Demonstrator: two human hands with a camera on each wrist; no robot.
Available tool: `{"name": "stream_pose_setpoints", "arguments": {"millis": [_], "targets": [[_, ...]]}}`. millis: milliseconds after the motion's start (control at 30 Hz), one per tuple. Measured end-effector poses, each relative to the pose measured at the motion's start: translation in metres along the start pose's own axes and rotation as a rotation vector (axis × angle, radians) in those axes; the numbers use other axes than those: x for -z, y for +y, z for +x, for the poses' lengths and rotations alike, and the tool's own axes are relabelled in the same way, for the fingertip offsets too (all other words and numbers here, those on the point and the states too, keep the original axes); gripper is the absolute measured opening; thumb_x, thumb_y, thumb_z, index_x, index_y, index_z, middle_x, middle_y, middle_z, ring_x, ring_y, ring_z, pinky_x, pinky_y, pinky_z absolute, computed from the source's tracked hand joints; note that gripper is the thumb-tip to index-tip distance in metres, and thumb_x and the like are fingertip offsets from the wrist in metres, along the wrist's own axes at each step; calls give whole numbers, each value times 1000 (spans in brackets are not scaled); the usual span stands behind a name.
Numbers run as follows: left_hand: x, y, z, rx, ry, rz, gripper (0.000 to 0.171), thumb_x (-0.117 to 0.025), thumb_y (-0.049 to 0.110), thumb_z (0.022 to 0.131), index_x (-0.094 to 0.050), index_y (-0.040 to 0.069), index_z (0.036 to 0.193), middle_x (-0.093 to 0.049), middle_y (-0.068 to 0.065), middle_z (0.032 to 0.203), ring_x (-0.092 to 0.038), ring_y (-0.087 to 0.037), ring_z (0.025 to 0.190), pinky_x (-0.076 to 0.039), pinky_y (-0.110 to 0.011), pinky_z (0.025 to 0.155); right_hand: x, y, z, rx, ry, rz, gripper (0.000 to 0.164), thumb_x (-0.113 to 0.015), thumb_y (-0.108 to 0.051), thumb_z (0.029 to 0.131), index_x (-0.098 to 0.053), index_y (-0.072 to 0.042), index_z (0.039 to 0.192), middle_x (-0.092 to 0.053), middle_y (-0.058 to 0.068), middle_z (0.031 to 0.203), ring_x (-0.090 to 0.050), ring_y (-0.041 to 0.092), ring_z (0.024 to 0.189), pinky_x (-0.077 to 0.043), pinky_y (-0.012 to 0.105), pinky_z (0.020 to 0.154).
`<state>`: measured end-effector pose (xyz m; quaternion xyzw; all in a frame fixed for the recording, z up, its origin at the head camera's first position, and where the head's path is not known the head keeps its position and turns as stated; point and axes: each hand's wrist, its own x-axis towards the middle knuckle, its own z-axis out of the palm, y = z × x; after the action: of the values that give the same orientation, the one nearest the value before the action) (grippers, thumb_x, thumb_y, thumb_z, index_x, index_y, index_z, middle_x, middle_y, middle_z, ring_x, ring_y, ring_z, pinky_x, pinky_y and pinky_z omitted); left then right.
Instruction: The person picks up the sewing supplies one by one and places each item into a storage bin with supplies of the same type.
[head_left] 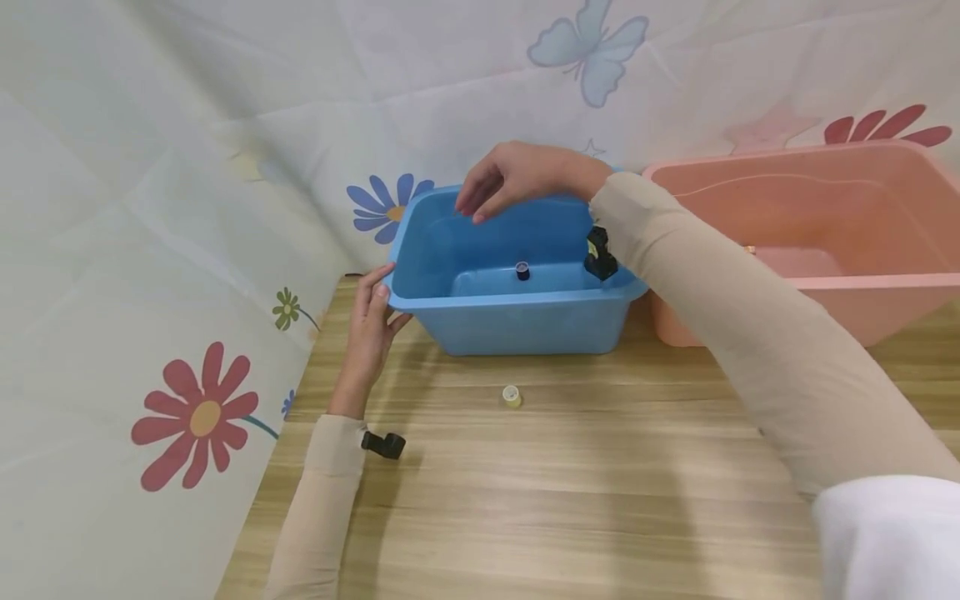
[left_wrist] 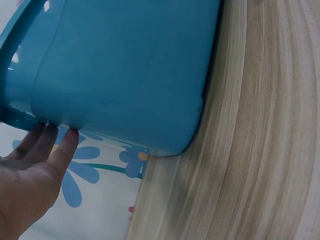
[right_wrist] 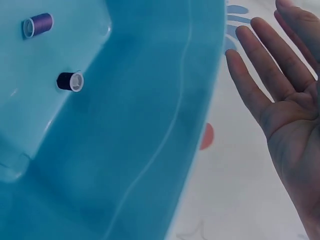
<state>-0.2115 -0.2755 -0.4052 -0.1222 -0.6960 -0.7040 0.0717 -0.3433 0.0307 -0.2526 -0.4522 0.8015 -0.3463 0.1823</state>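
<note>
My left hand (head_left: 367, 329) holds the front-left rim corner of a blue plastic tub (head_left: 525, 325); in the left wrist view, fingertips touch its outer wall. My right hand (head_left: 517, 177) hangs over the tub's back rim with nothing in it, fingers loosely extended and spread. Inside, a black thread spool (right_wrist: 69, 81) and a purple thread spool (right_wrist: 39, 25) lie on the floor in the right wrist view. In the head view only the dark spool (head_left: 522, 271) shows. A pale yellow thread spool (head_left: 512, 396) stands on the wooden table before the tub.
A pink tub (head_left: 877, 283) stands right of the blue one, partly behind my right forearm; a small orange-and-white item (head_left: 749, 249) shows inside it. A flower-printed white cloth (head_left: 247, 208) lines the back and left of the table (head_left: 570, 500).
</note>
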Motion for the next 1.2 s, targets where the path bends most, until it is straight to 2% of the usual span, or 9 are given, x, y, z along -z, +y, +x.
{"name": "stream_pose_setpoints", "arguments": {"millis": [200, 433, 700, 833, 933, 1033, 1200], "targets": [[0, -1, 0, -3, 10, 0, 42, -44, 35, 110, -44, 20, 149, -37, -6, 154, -43, -42, 140, -52, -40, 98, 10, -8, -16, -2, -19, -95, 39, -74, -28, 95, -68, -14, 131, -69, 3, 128, -67, 14, 114, -53, 33, 101], [-4, -3, 2, -5, -1, -6, 44, -44, 36, 109, -43, 19, 150, -35, -6, 155, -39, -47, 141, -50, -41, 99, 15, -16, -50, -4, -52, -210, 36, -74, -21, 95, -69, -10, 129, -71, 5, 125, -68, 17, 115, -54, 34, 99], [-7, -2, 2, -14, -4, -7, 46, -46, 40, 108, -44, 20, 149, -37, -3, 152, -43, -44, 138, -53, -36, 95, 7, -14, -94, 4, 18, -216, 33, -73, -21, 96, -71, -12, 127, -73, 3, 120, -70, 13, 108, -56, 28, 93], [-7, -3, 3, -5, -12, 3, 45, -45, 39, 109, -43, 21, 150, -35, -5, 154, -42, -43, 139, -52, -35, 97, -2, -13, -110, -7, 80, -232, 27, -73, -19, 96, -73, -15, 123, -74, -2, 114, -71, 9, 104, -56, 25, 90], [-6, -2, 3, 0, -15, 6, 44, -43, 38, 110, -43, 21, 150, -35, -7, 155, -42, -43, 139, -51, -36, 97, -14, -16, -121, -17, 137, -270, 23, -72, -22, 97, -74, -15, 119, -76, -1, 109, -72, 12, 101, -58, 31, 89], [-7, -1, 3, 2, -13, 5, 43, -43, 36, 110, -43, 22, 150, -34, -6, 155, -43, -41, 139, -51, -36, 98, -27, -21, -130, 1, 189, -272, 20, -72, -20, 97, -75, -14, 116, -77, -1, 105, -73, 13, 97, -59, 34, 87], [-9, 0, 2, 8, -13, -4, 42, -42, 35, 110, -43, 20, 150, -34, -6, 155, -44, -38, 139, -50, -36, 97, -49, -29, -147, 53, 231, -267, 19, -73, -18, 96, -75, -16, 115, -76, -5, 106, -72, 6, 93, -59, 31, 84]]}}
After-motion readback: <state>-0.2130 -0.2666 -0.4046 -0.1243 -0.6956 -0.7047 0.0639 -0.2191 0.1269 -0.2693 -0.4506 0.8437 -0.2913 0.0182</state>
